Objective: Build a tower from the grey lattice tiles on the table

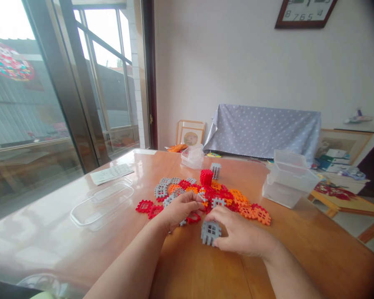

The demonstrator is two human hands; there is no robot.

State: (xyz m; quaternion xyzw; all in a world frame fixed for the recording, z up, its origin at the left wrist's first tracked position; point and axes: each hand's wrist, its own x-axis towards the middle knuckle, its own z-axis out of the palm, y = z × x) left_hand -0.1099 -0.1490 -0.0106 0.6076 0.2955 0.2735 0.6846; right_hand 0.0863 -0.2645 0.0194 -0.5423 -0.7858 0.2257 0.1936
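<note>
A pile of flat red, orange and grey interlocking tiles (218, 195) lies spread on the wooden table (299, 249). My right hand (239, 232) holds a partly built grey cube (210, 231) against the tabletop. My left hand (182, 209) rests in the near edge of the pile, its fingers closed around a grey tile. A finished red cube (206, 177) and a grey cube (215, 170) stand at the far side of the pile.
A clear plastic lid (102, 203) and a paper sheet (111, 173) lie to the left. Clear plastic boxes stand at the right (288, 178) and at the far edge (192, 156). A glass door runs along the left.
</note>
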